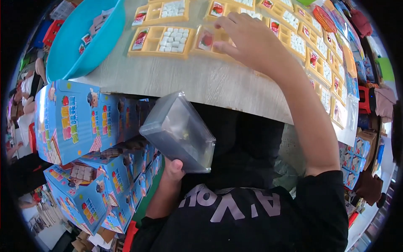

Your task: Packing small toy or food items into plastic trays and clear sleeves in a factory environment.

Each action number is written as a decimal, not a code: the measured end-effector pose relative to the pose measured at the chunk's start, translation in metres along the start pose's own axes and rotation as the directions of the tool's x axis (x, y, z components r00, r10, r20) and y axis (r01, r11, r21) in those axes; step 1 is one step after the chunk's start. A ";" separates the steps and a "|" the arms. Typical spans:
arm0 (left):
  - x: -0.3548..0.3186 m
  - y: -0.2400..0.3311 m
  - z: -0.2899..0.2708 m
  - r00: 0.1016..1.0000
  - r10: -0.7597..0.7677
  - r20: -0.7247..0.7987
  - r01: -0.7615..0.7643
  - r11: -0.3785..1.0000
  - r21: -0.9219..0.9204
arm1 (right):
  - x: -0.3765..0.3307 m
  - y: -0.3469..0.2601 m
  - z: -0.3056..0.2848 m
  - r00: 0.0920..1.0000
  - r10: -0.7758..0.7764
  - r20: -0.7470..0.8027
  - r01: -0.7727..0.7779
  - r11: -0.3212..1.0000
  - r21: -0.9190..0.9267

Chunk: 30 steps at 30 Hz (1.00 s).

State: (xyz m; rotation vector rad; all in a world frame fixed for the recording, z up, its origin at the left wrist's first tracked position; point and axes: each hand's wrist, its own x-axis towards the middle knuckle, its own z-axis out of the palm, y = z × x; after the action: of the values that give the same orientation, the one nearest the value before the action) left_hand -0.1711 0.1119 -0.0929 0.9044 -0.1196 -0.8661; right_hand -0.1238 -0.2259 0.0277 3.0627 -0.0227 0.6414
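Below the table edge, my left hand (173, 170) grips a deep, clear rectangular stack of plastic lids (180, 130) from underneath, thumb on its near side. How many are nested in it I cannot tell. Over the table, my right hand (241, 35) reaches across a yellow compartment tray (199, 38) with a strawberry-printed packet in it. Its fingers and thumb are spread at the tray's top, and a glossy clear cover seems to lie there. The hand hides the tray's right part. Beside it on the left sits another yellow tray (156, 41) with a strawberry packet and white marshmallow-like pieces.
A turquoise basin (69, 54) with small packets stands at the table's left. Blue printed cartons (71, 122) are stacked below it. More filled trays (319, 63) cover the table's right side, with an orange basket (325, 19) beyond them.
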 end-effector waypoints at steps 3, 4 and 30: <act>-0.006 -0.008 -0.015 1.000 0.010 0.015 -0.012 0.989 0.148 | 0.006 0.010 0.003 0.997 -0.073 0.018 0.074 0.997 -0.013; -0.010 -0.015 -0.024 1.000 0.029 0.002 -0.029 0.997 0.077 | 0.006 0.008 0.000 0.998 -0.064 0.028 0.064 0.998 -0.006; -0.034 -0.005 -0.078 0.989 -0.038 -0.144 -0.031 0.893 -0.449 | -0.148 -0.077 0.207 0.871 -0.227 0.435 -0.475 -0.166 0.864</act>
State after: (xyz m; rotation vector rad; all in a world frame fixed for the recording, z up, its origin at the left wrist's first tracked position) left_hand -0.1627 0.1835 -0.1374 0.5277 0.2088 -0.7818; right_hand -0.1748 -0.1504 -0.2214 4.7978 0.3659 -0.7288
